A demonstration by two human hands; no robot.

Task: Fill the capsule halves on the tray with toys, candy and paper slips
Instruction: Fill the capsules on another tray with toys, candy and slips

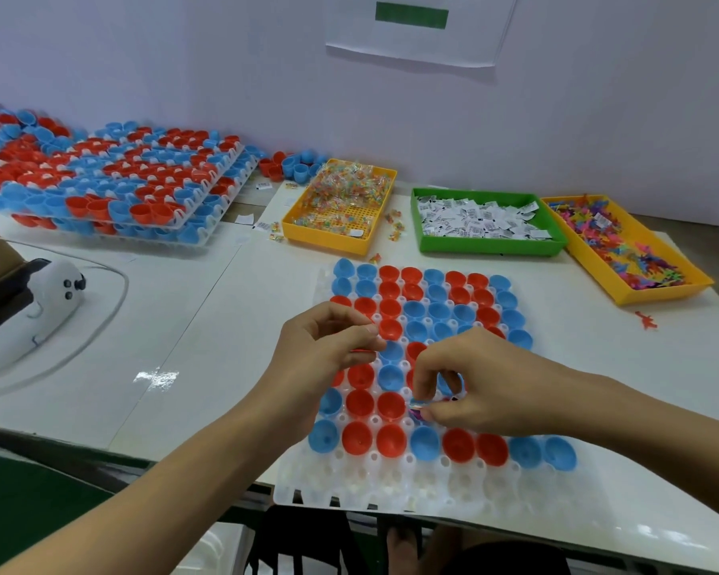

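A clear plastic tray (391,487) in front of me holds rows of red and blue capsule halves (428,309), open side up. My right hand (482,379) hovers low over the tray's middle, fingers pinched on small colourful toys (422,406) above a capsule half. My left hand (328,346) is over the tray's left side, fingertips pinched together; whether it holds anything is unclear. Behind the tray stand a yellow bin of wrapped candy (341,197), a green bin of paper slips (484,219) and a yellow bin of small plastic toys (627,246).
Stacked trays of red and blue capsule halves (113,180) fill the back left. A white handheld device with a cable (38,309) lies at the left. A few candies (395,226) and a red toy (646,321) are scattered on the table. The tray overhangs the front table edge.
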